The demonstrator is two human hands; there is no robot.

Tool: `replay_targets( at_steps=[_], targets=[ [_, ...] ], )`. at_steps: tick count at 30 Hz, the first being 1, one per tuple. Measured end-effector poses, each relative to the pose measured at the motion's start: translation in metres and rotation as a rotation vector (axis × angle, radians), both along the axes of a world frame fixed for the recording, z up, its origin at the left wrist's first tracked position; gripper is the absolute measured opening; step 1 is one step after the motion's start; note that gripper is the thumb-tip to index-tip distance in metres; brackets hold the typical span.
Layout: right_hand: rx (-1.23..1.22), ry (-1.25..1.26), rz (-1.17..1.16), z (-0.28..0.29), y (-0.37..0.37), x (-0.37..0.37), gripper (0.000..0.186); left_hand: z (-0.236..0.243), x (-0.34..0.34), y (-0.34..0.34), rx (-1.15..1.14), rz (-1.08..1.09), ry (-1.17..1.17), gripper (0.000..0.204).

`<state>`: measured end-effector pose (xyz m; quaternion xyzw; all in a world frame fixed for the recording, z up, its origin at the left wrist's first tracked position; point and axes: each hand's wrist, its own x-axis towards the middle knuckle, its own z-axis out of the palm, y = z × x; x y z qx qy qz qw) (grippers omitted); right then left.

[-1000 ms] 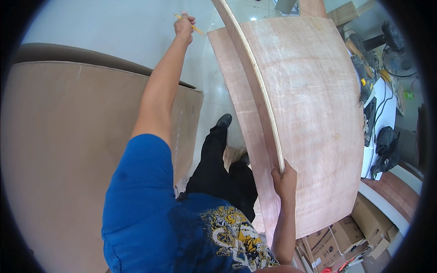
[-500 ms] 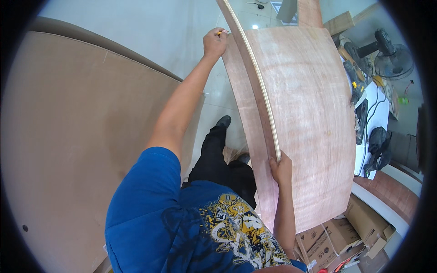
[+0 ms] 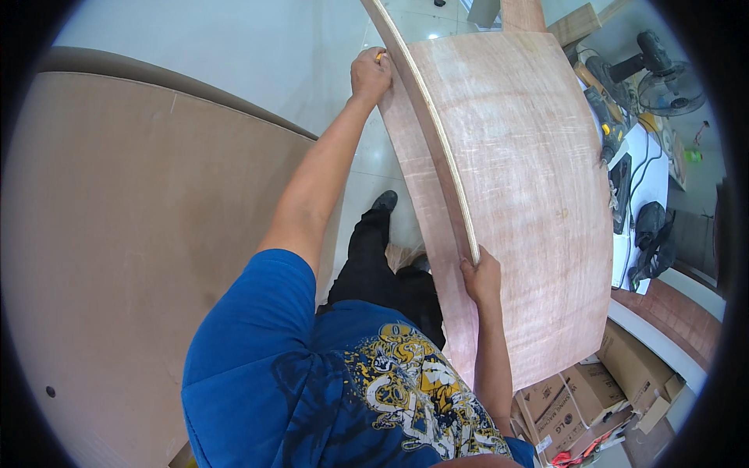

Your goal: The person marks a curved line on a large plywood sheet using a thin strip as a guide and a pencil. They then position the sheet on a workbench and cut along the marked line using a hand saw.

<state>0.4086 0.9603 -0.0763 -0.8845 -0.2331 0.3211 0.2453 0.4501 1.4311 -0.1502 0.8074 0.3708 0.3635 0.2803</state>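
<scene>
**Plywood sheet held on edge between two hands**

The plywood sheet (image 3: 523, 195) stands on edge in front of the person, its pale laminated edge running from about 12 o'clock in the picture down toward the centre. The right hand (image 3: 481, 274) sits at the near end of that edge, fingers wrapped closed around the thickness of the board, the forearm rising straight up to it from 6 o'clock. The left hand (image 3: 370, 74) is at the far end, toward 12 o'clock, pressed against the sheet's left face just beside the edge; it is closed into a loose fist around a small yellowish pencil (image 3: 379, 56), of which only a tip shows. The left arm is stretched out long and nearly straight from the blue sleeve. So the sheet lies between the hands, to the right of the left arm. A large brown board (image 3: 133, 234) stands at 9 o'clock. At 3 o'clock a white workbench (image 3: 651, 175) carries power tools, and cardboard boxes (image 3: 577, 398) sit at 5 o'clock.
</scene>
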Motion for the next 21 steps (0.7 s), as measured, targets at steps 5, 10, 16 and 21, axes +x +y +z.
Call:
replay_targets(
  at_steps=[5,10,16,21],
  targets=[
    [-0.005,0.013,0.001,0.01,0.003,0.001,0.04,0.0,0.005,-0.009,0.076,-0.05,0.047,0.024],
    [0.006,0.006,0.024,0.003,-0.002,0.003,0.047,0.001,0.007,-0.01,0.105,-0.062,0.074,0.023],
    [0.017,0.043,0.024,0.006,0.002,0.006,0.046,0.009,0.003,-0.008,0.117,-0.05,0.091,0.026],
    [-0.008,0.047,-0.002,0.003,0.001,0.005,0.046,0.025,-0.026,-0.087,0.005,-0.098,0.167,0.025]
  ],
)
